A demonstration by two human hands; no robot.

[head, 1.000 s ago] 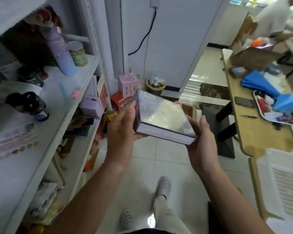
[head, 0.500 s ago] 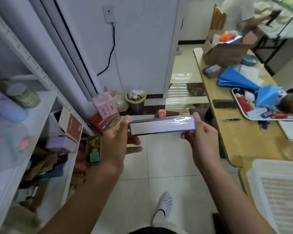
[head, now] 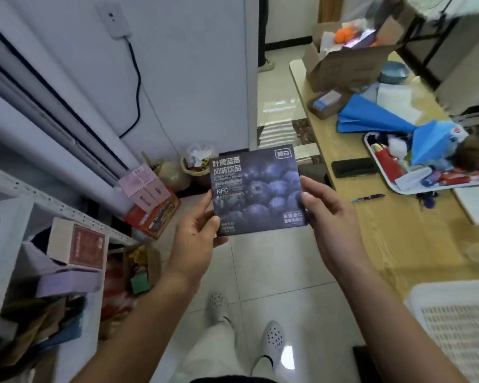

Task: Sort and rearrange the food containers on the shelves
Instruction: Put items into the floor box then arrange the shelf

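Note:
A flat dark blue box (head: 256, 189) printed with blueberries and white lettering stands upright in front of me, its printed face toward the camera. My left hand (head: 197, 233) grips its lower left corner, thumb on the front. My right hand (head: 325, 214) holds its right edge, thumb against the side. The white metal shelf (head: 67, 210) is at the left, with a red and cream box (head: 78, 246) lying on a lilac box (head: 67, 283).
Pink boxes (head: 145, 186) and a red carton (head: 155, 214) sit on the floor by the wall, near a small bin (head: 197, 164). A wooden table (head: 393, 225) on the right carries a phone (head: 354, 167), a cluttered tray (head: 426, 172) and a cardboard box (head: 343, 64). A white basket (head: 454, 327) is at lower right.
The box has been turned from edge-on to face-on, so its printed front now shows. The view has swung right, away from the shelf.

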